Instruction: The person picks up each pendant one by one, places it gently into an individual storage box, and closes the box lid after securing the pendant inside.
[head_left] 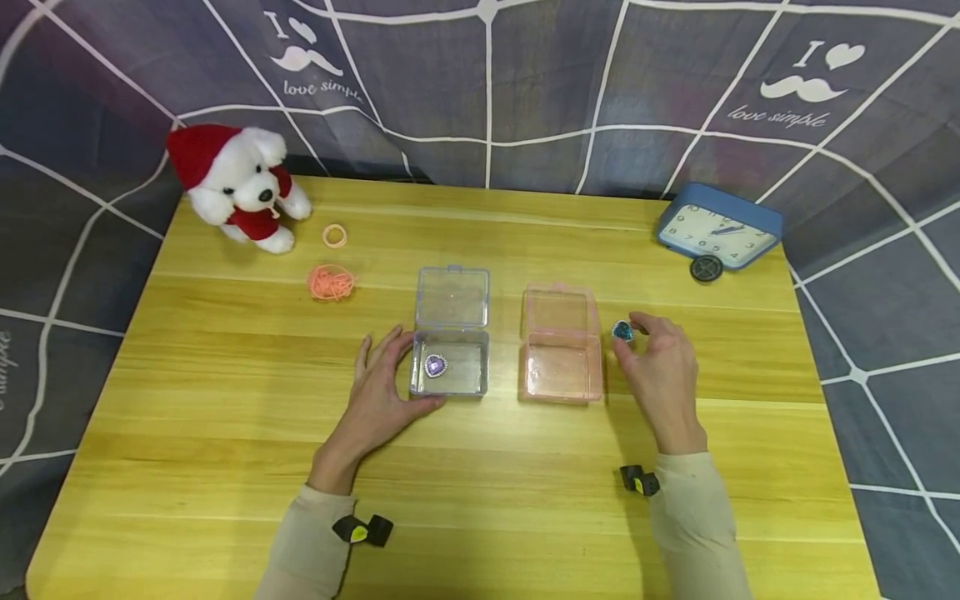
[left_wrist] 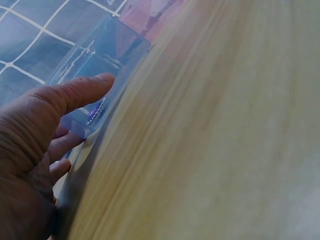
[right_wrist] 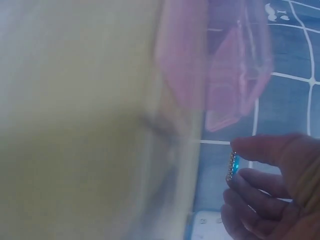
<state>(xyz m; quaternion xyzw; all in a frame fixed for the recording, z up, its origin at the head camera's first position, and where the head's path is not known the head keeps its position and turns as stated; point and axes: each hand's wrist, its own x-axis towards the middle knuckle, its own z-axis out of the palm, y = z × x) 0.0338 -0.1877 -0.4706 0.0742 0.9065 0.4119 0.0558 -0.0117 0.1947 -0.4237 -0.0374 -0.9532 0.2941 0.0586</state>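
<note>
A blue-tinted clear plastic box [head_left: 471, 377] stands with its lid swung back, and a purple heart-shaped gem [head_left: 436, 365] with a beaded rim lies inside toward the left. My left hand [head_left: 378, 396] holds this box by its near left corner, thumb along the front wall [left_wrist: 82, 92] and fingers at the left side. Between thumb and fingertips, my right hand [head_left: 663, 379] pinches a blue heart-shaped gem [head_left: 622, 332] with a beaded rim, seen edge-on in the right wrist view [right_wrist: 234, 165]. Just left of that hand, a pink clear box [head_left: 562, 371] also has its lid laid back.
A white plush dog [head_left: 243, 187] in a red hat sits at the back left. Near it lie a light ring-shaped band [head_left: 334, 236] and a bundle of coral-coloured strands [head_left: 331, 282]. At the back right are a blue clock [head_left: 720, 227] and a round dark disc [head_left: 706, 268].
</note>
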